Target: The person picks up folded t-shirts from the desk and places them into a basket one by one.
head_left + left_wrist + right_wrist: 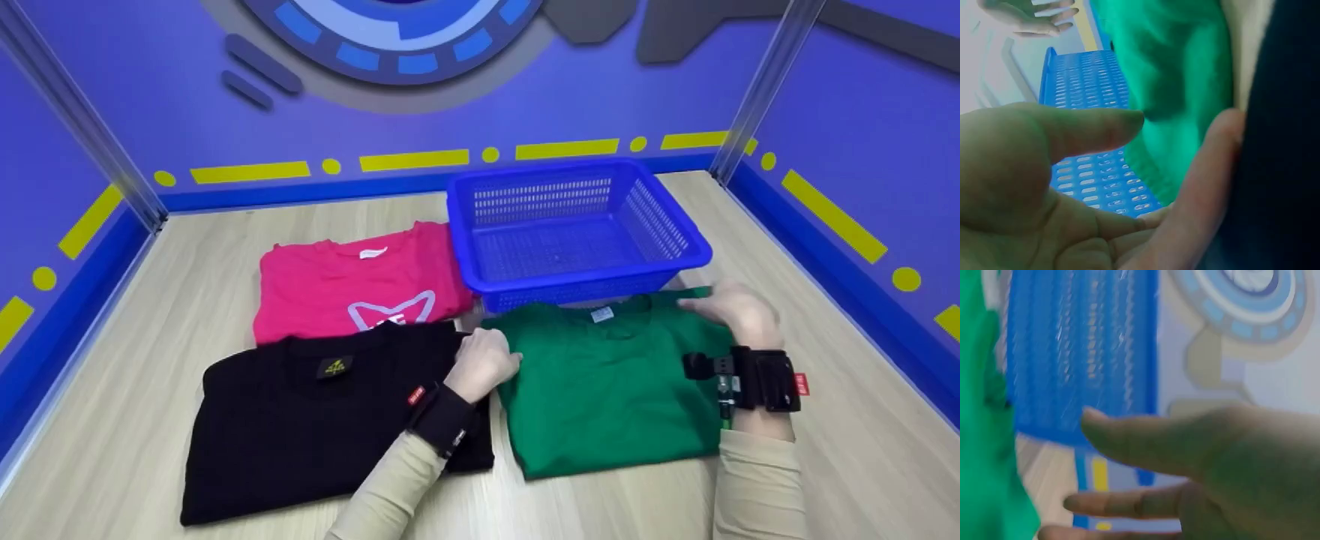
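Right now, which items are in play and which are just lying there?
In play: green shirt, with left hand at its left edge and right hand at its right shoulder; blue basket just behind it.
Lying about: black shirt, pink shirt.

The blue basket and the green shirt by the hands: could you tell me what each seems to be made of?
The blue basket looks like moulded plastic with a slight sheen; its walls and floor are slotted with regular rows of holes. The green shirt looks like soft matte knit cloth, probably cotton; it lies folded flat with gentle creases.
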The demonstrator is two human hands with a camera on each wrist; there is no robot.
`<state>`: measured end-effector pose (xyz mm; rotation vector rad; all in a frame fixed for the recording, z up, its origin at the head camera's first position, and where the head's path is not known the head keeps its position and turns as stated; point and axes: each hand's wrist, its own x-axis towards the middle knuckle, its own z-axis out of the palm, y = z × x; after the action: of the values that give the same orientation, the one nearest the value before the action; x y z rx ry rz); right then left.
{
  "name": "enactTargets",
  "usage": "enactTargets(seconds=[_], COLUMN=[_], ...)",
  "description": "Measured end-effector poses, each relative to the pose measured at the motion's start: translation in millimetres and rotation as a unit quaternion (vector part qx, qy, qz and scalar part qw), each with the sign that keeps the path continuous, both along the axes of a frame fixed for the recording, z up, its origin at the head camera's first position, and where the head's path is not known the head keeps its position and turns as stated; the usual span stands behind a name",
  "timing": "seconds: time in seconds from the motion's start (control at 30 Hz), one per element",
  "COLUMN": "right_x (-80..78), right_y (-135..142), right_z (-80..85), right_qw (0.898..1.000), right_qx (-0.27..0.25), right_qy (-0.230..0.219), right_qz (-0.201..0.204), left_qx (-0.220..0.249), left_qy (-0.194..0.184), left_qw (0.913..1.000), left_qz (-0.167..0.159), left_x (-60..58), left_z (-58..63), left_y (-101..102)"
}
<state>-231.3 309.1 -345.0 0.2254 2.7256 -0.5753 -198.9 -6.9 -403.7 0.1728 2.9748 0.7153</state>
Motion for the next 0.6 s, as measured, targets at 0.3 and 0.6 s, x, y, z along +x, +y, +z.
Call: enactTargets(seconds=[0.3,0.6], right_x=[0.4,-5.1], right_y=[31.2,34.3], right_z=[-25.2,-36.9], right_qw=[0.995,0.989], right_qx=[-0.027,-0.083], right_qy=[-0.026,-0.048], right_qz=[-0.088,-0.117], left_qx=[0.071,0.369], left_qy=[-0.112,-0.281], left_qw=[0.9911,0.8858], left_qz=[-0.012,0.022], left_x=[-7.2,-9.4], left_z=[-2.8,-14.6], left_y=[7.4,12.6])
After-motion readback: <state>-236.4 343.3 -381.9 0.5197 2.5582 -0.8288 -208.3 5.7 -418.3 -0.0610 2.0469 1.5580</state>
